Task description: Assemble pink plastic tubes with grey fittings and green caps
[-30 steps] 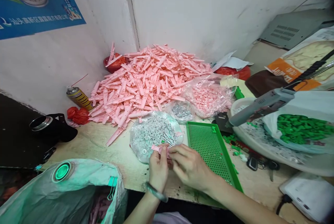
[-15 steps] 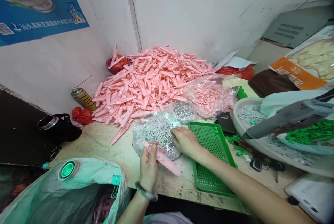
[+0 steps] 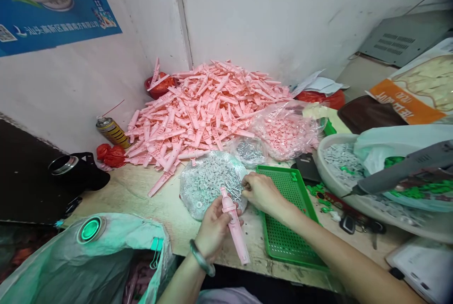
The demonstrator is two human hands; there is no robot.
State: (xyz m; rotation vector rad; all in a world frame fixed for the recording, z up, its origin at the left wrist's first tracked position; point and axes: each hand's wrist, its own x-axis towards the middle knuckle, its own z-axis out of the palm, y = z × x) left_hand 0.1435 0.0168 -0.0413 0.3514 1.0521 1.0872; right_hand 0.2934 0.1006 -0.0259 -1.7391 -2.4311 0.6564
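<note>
My left hand [image 3: 214, 231] is closed around a long, pink, knife-shaped plastic piece [image 3: 238, 235], its narrow end pointing up and away from me. Just right of it, my right hand [image 3: 264, 193] has its fingers pinched together; whatever is between them is too small or hidden to make out. Both hands are at the near right edge of a clear plastic bag [image 3: 201, 202] spread on the table. Small whitish plastic parts [image 3: 205, 176] lie in it, with thin metal pins [image 3: 232, 183] on its right side.
A large heap of pink pieces [image 3: 208, 105] rises against the wall. Right of my hands lies a green perforated tray [image 3: 283, 238], under my right forearm. A grey pointed tool [image 3: 406, 167] hangs over a white basin [image 3: 327, 172]. An open sack [image 3: 116, 233] stands at lower left.
My right hand has drawn back slightly to the right from the pins. My left hand has moved right and turned the pink piece more upright, bringing it closer to the right hand.
</note>
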